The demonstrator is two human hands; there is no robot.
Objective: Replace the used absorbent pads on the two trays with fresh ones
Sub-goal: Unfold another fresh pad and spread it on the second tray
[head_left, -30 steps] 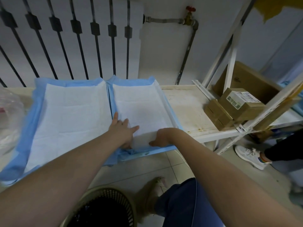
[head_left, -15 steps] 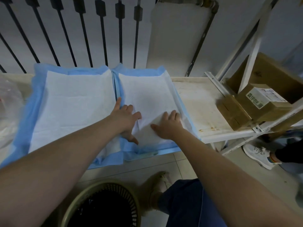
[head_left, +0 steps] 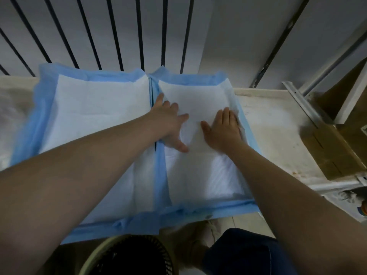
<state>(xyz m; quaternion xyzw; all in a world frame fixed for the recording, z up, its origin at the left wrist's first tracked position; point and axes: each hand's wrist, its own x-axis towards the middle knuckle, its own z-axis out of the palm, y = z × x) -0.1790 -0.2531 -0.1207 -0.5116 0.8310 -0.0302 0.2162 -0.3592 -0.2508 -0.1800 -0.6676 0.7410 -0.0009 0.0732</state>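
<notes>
Two white absorbent pads with blue borders lie side by side on a low shelf. The left pad lies flat with nothing on it. My left hand rests palm down, fingers spread, on the left part of the right pad, near the seam between the pads. My right hand presses flat on the same pad near its right blue edge. The trays beneath are hidden by the pads.
A stained white shelf surface stretches right of the pads, with brown cardboard boxes at its end. Black vertical bars stand behind. A woven waste basket sits on the floor below, beside my knee.
Both hands have slid away from me, from the near edge up to the middle of the right pad, flattening it. The view has tilted closer over the pads.
</notes>
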